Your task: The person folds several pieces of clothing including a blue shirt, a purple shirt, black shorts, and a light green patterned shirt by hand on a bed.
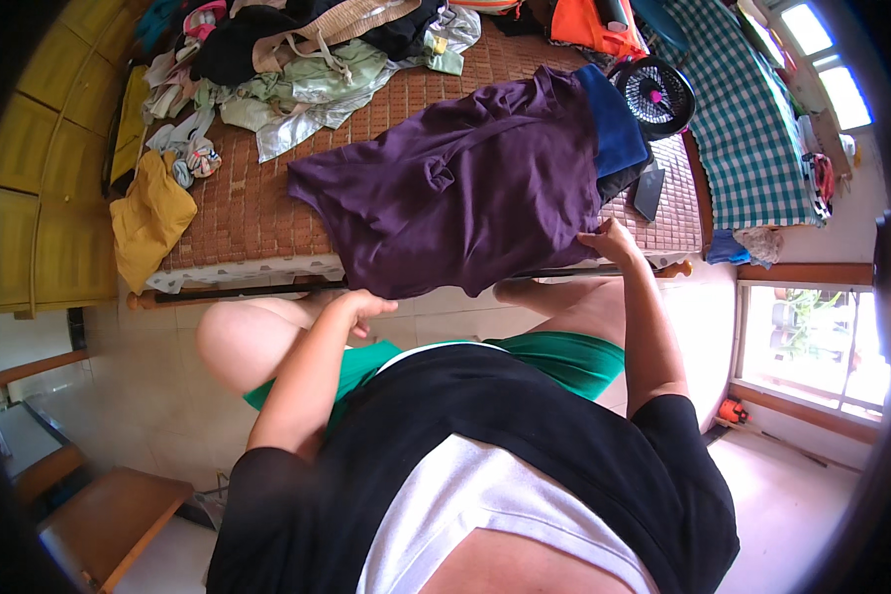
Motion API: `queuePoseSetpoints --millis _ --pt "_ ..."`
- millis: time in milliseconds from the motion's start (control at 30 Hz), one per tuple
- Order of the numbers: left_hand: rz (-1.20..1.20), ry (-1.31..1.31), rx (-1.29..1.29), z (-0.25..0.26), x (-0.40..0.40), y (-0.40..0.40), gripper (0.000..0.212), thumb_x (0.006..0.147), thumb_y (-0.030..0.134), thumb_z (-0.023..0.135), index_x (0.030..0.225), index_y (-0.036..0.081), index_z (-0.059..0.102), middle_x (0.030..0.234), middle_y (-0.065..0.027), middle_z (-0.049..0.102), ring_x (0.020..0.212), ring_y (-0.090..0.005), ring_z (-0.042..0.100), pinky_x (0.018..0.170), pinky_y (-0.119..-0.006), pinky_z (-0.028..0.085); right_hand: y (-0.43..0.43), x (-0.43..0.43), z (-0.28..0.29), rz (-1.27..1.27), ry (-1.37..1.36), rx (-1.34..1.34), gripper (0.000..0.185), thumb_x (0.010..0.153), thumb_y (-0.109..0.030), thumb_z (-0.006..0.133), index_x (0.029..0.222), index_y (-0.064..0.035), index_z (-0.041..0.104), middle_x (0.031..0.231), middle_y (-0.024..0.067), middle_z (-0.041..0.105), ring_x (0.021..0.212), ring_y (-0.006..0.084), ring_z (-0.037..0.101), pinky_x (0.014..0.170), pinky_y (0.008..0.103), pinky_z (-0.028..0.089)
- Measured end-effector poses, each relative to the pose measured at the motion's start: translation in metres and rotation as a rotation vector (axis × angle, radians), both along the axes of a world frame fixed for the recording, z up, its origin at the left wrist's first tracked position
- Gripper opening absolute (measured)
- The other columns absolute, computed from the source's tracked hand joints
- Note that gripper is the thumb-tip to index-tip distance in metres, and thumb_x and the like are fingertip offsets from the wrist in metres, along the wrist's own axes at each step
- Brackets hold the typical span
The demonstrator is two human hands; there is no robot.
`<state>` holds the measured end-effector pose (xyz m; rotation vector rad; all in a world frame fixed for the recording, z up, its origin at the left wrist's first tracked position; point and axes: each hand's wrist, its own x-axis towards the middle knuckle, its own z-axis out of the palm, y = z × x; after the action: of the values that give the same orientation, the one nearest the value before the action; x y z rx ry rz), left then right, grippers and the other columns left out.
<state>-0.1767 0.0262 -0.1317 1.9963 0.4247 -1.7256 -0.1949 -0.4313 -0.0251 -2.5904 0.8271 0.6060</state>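
A dark purple garment (453,185) lies spread over the near part of the bed, its lower edge hanging past the bed's front. Wrinkles run across it, and its exact kind is hard to tell. At its near right corner, my right hand (610,241) pinches the cloth between thumb and fingers. My left hand (362,308) is just below the near left edge of the garment, fingers apart, with no cloth visible in it. Folded blue cloth (615,122) lies along the garment's right side, with black cloth (624,182) partly hidden beside it.
A brown woven mat (245,215) covers the bed. Heaped clothes (304,74) occupy its far left, and a mustard-yellow cloth (148,215) drapes over the left corner. On the right are a small black fan (655,96) and a dark phone-like device (647,194). A wooden chair (111,520) stands behind left.
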Motion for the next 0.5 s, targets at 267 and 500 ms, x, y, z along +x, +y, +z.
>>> queuePoseSetpoints --millis 267,500 --pt "1.056 0.069 -0.106 -0.06 -0.008 0.001 0.079 0.074 0.02 0.075 0.138 0.013 0.028 0.145 -0.0113 0.02 0.129 -0.0351 0.028 0.097 -0.055 0.038 0.001 -0.026 -0.055 -0.294 -0.284 -0.038 0.053 0.065 -0.021 0.079 0.102 0.0019 0.05 0.085 0.014 0.062 0.072 0.0182 0.062 0.061 0.0305 0.052" --pt "1.216 0.149 -0.238 -0.085 -0.018 0.011 0.047 0.081 0.016 0.065 0.123 0.012 0.046 0.132 -0.0088 0.04 0.126 -0.0324 0.032 0.104 -0.057 0.024 -0.006 -0.026 -0.056 -0.475 -0.349 0.223 0.036 0.065 -0.014 0.079 0.084 -0.0006 0.051 0.072 0.0089 0.058 0.054 0.0144 0.055 0.043 0.0269 0.045"
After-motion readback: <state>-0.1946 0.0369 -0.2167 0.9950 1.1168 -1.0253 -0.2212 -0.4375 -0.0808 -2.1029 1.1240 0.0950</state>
